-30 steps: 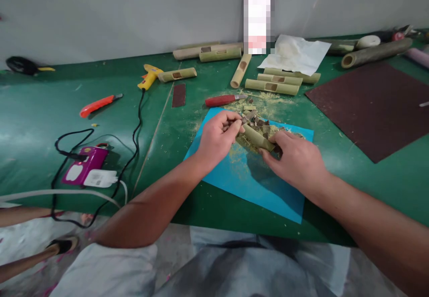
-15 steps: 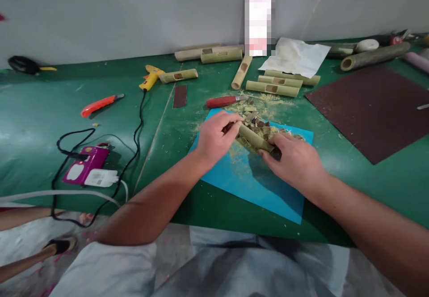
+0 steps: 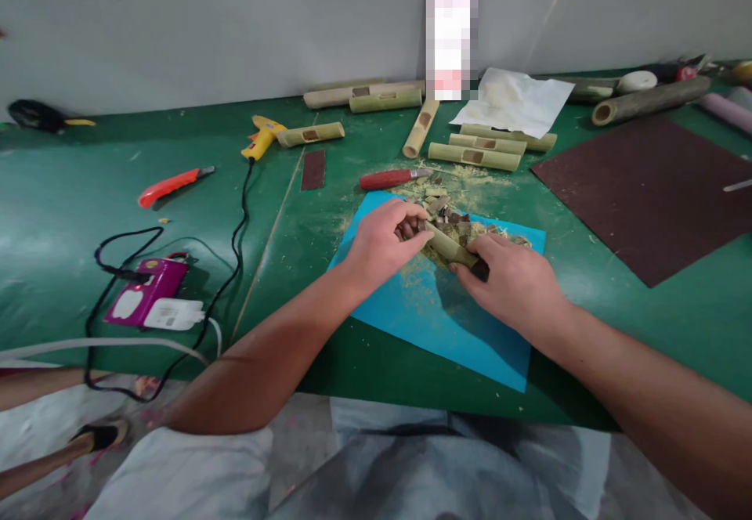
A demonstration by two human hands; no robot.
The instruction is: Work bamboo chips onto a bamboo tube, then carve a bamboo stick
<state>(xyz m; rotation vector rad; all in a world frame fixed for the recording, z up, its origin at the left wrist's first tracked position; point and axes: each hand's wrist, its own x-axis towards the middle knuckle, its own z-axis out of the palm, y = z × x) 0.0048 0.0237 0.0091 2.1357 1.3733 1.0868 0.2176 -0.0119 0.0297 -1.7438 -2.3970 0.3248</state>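
A short bamboo tube (image 3: pixel 448 246) lies slantwise between my two hands, low over a blue sheet (image 3: pixel 423 328). My left hand (image 3: pixel 388 238) has thumb and fingers closed on its upper left end. At the lower right end, my right hand (image 3: pixel 512 276) pinches the tube between thumb and fingers. Bamboo shavings (image 3: pixel 438 191) and dust are heaped just behind the tube, spilling from the sheet onto the green table. A red-handled knife (image 3: pixel 388 179) lies beyond my left hand, its blade pointing right. The inner sides of some fingers are hidden.
Several cut bamboo tubes (image 3: pixel 473 157) lie farther back, near a white paper (image 3: pixel 517 101). Brown sandpaper (image 3: pixel 646 199) lies at right. On the left are a yellow glue gun (image 3: pixel 262 138), an orange utility knife (image 3: pixel 170 186), and a purple power strip (image 3: pixel 146 293) with trailing cords.
My left hand's fingers and thumb have shifted along the tube, slightly towards my right hand. My right hand keeps its grip. The whole view has drifted slightly.
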